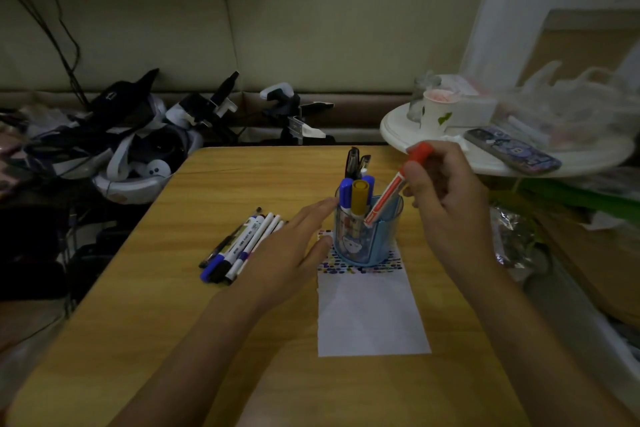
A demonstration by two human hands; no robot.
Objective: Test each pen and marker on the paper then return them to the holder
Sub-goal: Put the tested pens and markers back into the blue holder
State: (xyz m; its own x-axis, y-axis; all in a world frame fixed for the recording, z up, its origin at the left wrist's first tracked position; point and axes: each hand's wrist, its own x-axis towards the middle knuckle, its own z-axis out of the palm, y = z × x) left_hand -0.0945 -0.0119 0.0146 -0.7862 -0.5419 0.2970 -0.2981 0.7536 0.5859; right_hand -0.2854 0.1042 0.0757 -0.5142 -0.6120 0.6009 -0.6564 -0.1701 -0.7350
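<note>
Your right hand (440, 191) pinches a red marker (391, 194) near its capped upper end, the barrel slanting down and to the left so that its lower end sits inside the rim of the translucent blue pen holder (372, 239). Your left hand (294, 250) lies flat with fingers straight and relaxed, gripping nothing, its fingertips touching the holder's left wall as if to steady it. The holder stands on the far end of a white paper strip (372, 315), where rows of coloured test dots show around its base; the nearer part of the strip is blank. A blue-capped marker (345, 196), a yellow-capped marker (359, 199) and some dark pens (355, 159) already stand upright inside. Just left of your left hand, a cluster of pens and markers (239, 246) lies on the wooden table (173, 322), long axes running from near-left to far-right, caps mostly toward you. By the look of it, the red marker is on its way back in, and that cluster is what remains: it lies on the left hand's side, nearly under its wrist, well apart from the right hand, so the left is the nearer hand for the next pick-up. Whether those pens have been tested cannot be told.
</note>
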